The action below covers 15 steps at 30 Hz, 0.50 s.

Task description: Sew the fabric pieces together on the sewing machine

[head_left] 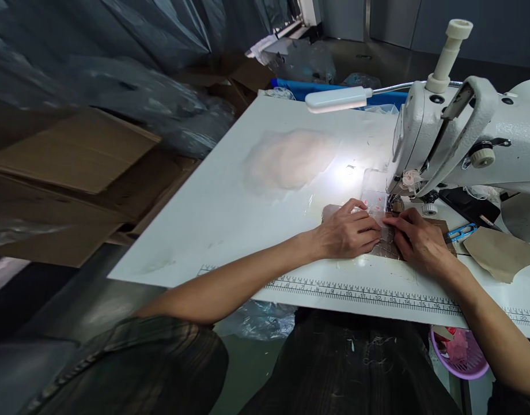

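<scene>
A thin brownish sheer fabric piece (388, 248) lies on the white table under the needle area of a white sewing machine (446, 132). My left hand (349, 230) rests on the fabric's left part, its fingers spread and pointing toward the presser foot. Just right of the foot's front, my right hand (418, 236) pinches the fabric's edge between thumb and index finger. The fingertips of both hands are close together but apart. A lit lamp (338, 99) shines on the table behind the left hand.
Blue thread snips (462, 232) and a tan pattern piece (502, 253) lie to the right. A printed ruler (364, 295) runs along the front edge. Cardboard boxes (70, 150) stand left; a purple basket (470, 368) sits below the table.
</scene>
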Motion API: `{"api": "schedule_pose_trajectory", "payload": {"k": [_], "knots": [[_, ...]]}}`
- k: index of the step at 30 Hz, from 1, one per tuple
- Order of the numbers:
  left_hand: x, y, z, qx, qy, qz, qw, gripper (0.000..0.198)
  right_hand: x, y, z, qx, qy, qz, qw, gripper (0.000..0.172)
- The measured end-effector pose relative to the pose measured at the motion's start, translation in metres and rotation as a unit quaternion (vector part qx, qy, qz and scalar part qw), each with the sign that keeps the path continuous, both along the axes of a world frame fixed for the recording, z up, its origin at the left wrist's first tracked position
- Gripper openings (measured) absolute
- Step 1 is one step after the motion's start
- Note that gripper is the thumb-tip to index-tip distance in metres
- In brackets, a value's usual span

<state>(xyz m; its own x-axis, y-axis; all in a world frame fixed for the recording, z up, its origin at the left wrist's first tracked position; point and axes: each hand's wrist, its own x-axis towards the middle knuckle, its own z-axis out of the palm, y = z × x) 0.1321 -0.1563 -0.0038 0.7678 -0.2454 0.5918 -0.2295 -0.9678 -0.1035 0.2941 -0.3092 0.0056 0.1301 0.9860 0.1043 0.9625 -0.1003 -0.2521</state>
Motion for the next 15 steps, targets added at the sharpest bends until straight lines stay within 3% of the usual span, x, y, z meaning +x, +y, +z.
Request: {"api": "schedule_pose_trajectory", "payload": {"k": [6, 10, 13, 15], "knots": [[0.0, 0.001, 0.0, 0.003, -0.013, 0.002, 1.0, 0.018, 0.01, -0.003, 0.006, 0.043, 0.119, 0.007, 0.992, 0.044], [0.001, 0.0, 0.0, 0.002, -0.045, -0.009, 0.999, 0.018, 0.021, -0.006, 0.013, 0.038, 0.214, -0.037, 0.975, 0.043], [0.001, 0.0, 0.0, 0.0, -0.051, -0.009, 0.999, 0.018, 0.023, -0.007, 0.014, 0.043, 0.216, -0.041, 0.975, 0.039], [0.0, 0.0, 0.0, 0.002, -0.041, -0.003, 0.999, 0.02, 0.023, -0.008, 0.014, 0.057, 0.197, -0.009, 0.979, 0.038]]}}
